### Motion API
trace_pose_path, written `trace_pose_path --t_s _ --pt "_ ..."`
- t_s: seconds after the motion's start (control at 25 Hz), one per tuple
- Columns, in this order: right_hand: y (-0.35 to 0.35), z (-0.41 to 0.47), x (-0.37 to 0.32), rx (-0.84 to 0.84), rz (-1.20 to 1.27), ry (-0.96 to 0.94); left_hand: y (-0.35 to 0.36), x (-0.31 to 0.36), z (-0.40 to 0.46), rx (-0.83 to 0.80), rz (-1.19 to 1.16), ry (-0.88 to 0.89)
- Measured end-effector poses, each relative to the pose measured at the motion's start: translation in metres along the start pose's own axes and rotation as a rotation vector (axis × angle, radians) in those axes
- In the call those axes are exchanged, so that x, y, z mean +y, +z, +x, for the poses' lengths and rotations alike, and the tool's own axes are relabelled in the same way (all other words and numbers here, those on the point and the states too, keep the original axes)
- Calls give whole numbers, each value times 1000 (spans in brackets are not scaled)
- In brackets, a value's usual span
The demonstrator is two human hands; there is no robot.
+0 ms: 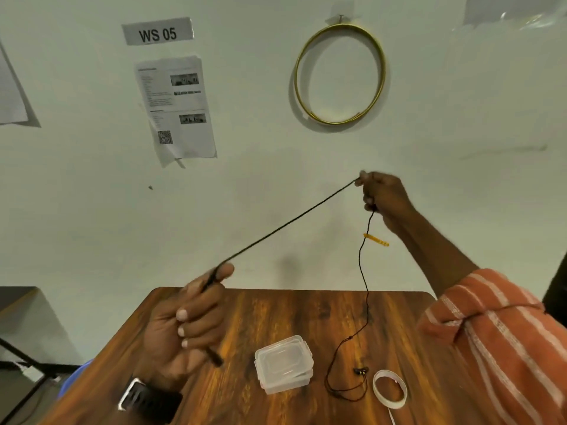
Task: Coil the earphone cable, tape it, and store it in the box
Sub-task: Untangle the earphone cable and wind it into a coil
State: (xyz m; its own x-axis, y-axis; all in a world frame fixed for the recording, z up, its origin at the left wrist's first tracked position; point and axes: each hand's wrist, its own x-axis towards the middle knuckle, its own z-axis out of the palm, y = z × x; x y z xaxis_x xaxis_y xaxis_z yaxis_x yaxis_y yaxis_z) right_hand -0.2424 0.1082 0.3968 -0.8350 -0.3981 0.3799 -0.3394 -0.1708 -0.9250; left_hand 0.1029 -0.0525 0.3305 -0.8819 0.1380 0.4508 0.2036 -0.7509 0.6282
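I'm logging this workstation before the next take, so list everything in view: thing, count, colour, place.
earphone cable: 1, black, stretched between both hands, the rest hanging to the table
earbuds: 2, dark, on table beside tape roll
yellow tag: 1, on hanging cable
plastic box: 1, clear, lid on, table centre
tape roll: 1, white, right of box
table: 1, brown wood
hoop: 1, gold, on wall
WS 05 sign: 1, wall
printed sheet: 1, white, wall
wristwatch: 1, black, left wrist
left hand: gripping cable
right hand: raised, pinching cable
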Motion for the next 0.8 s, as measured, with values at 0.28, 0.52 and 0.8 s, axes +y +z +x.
trace_pose_path --t_s 0.28,0.52,0.8 --pt "40 -120 98 -129 -91 210 46 41 61 44 48 399" --pt "17 -224 44 -478 -98 93 15 71 96 510 516 670" --pt "-23 -185 -59 -348 105 -150 -11 -14 60 351 1184 -121"
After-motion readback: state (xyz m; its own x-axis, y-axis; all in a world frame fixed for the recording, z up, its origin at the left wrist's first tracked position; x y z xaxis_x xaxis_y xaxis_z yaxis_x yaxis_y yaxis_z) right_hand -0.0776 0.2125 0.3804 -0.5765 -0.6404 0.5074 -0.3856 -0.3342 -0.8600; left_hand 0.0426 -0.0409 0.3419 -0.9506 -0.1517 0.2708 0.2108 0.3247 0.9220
